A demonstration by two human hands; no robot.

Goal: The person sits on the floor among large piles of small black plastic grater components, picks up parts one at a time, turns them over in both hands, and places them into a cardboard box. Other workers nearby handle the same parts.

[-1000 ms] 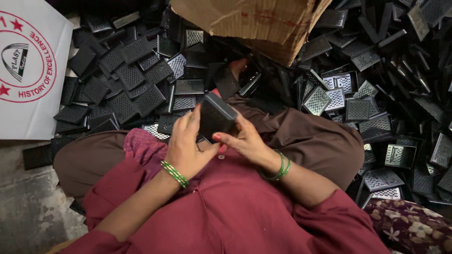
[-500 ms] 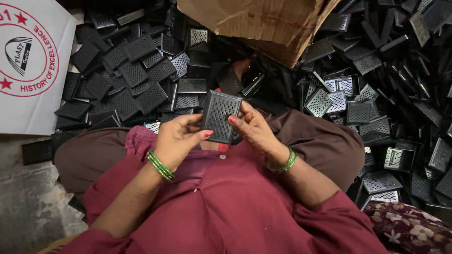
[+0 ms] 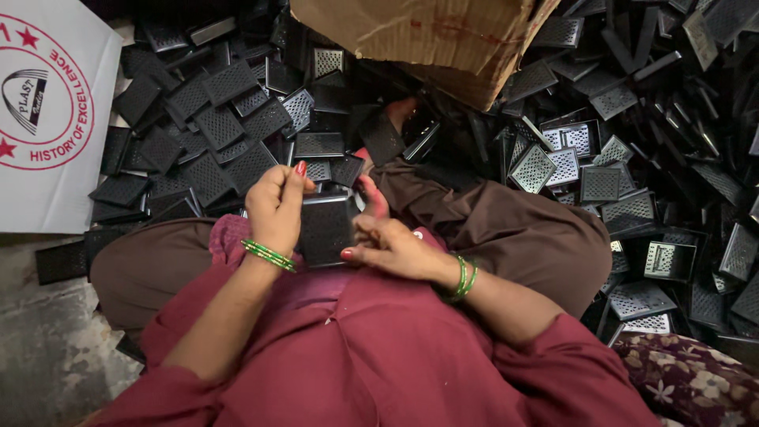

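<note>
Sitting cross-legged on the floor, a person in a maroon top and brown trousers holds a black tray over the lap with both hands. Left hand: closed on the tray's left edge, thumb raised along its upper corner, green bangles at the wrist. Right hand: fingers curled against the tray's right edge and lower corner, green bangles on this wrist too. The tray is a small dark rectangle with rounded corners, its plain side towards the camera; which way its other face points cannot be told.

Around the knees lies a heap of perforated trays, black with grid-like holes, some flat, some on edge; it spreads from upper left across to the right edge. A brown carton, torn at its lower rim, overhangs the heap at top centre. A white sack with a round red printed emblem and red stars lies at upper left, touching the heap. A floral cushion, dark red, shows at lower right.
</note>
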